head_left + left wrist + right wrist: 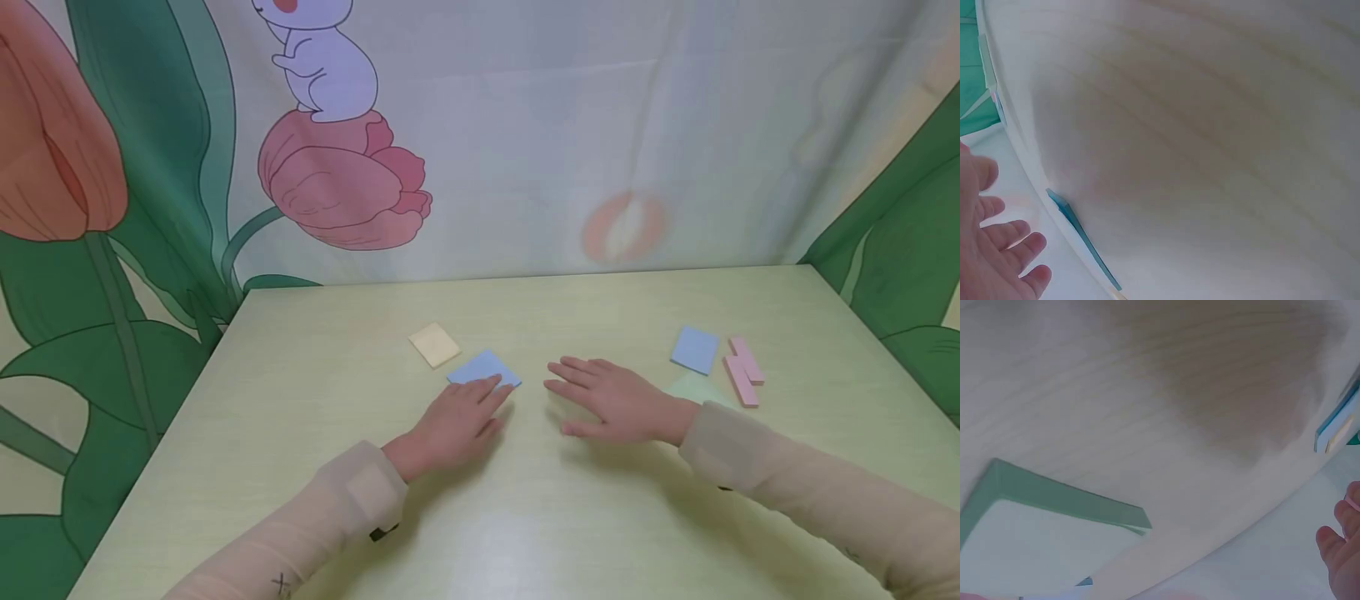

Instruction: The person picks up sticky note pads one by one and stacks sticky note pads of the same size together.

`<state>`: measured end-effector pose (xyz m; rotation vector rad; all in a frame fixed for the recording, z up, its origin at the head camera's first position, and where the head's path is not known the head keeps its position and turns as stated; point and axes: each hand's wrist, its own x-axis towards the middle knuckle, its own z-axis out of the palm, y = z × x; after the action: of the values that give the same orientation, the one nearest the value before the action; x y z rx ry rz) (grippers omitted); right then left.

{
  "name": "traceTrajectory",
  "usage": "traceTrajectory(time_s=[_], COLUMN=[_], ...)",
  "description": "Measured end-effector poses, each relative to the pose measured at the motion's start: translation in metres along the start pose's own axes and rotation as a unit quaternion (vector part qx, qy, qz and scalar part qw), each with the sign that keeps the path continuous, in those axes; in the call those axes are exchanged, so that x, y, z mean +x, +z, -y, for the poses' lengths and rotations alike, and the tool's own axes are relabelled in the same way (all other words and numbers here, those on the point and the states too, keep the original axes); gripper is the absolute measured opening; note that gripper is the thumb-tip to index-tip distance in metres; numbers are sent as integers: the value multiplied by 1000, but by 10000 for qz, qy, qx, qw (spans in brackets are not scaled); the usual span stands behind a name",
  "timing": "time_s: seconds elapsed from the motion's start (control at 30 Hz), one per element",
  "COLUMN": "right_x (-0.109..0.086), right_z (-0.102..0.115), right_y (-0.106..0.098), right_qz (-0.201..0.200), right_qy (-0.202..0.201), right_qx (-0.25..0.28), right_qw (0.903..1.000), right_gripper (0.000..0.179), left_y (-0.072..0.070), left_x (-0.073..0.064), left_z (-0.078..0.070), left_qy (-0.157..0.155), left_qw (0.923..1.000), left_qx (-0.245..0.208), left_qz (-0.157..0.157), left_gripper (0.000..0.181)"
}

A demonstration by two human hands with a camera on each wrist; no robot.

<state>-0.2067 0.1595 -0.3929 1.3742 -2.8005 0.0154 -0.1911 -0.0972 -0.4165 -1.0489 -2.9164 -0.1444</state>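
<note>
In the head view my left hand (459, 423) hovers just in front of a blue square pad (483, 365), its fingertips overlapping the pad's near part. The left wrist view has that hand (991, 250) with fingers spread and apart from the blue pad (1088, 240). My right hand (617, 403) is held over the table to the right of the pad, fingers extended and nothing in them. A pale green pad (697, 387) lies behind the right wrist, partly hidden by the forearm; its thick edge shows in the right wrist view (1060, 494).
A cream square pad (434, 345) lies left of and behind the blue one. Toward the right are a second blue pad (695, 350) and two pink strips (747, 359) side by side. Behind the light wooden table (525, 525) hangs a printed curtain (510, 150).
</note>
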Motion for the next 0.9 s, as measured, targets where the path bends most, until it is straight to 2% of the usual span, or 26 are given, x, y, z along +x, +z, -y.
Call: traceTrajectory(time_s=[0.13,0.4,0.5,0.67,0.8,0.9], right_x=[3,12,16,22,26,30], right_z=[0,1,2,5,8,9], right_y=[-4,-3,-2,-3,-2,-2], right_qz=[10,-99,-131,-116,-11,123], right_qy=[53,-116,-161,-52,228,618], right_qx=[65,-4,31,438,875,1343], right_qw=[10000,9999,9998,9990,9959,9889], right_gripper=[56,41,38,33,30,29], left_y=[0,0,0,-2,-2,-1], left_x=[2,2,3,4,5,5], left_z=[2,5,5,5,6,8], left_qy=[-119,-585,-851,-1302,-1582,-1757], left_qw=[9990,9953,9922,9848,9785,9727], left_qx=[-195,-378,-550,-925,-1170,-1418], left_qz=[-379,-678,-724,-681,-615,-544], left_gripper=[42,35,32,19,13,13])
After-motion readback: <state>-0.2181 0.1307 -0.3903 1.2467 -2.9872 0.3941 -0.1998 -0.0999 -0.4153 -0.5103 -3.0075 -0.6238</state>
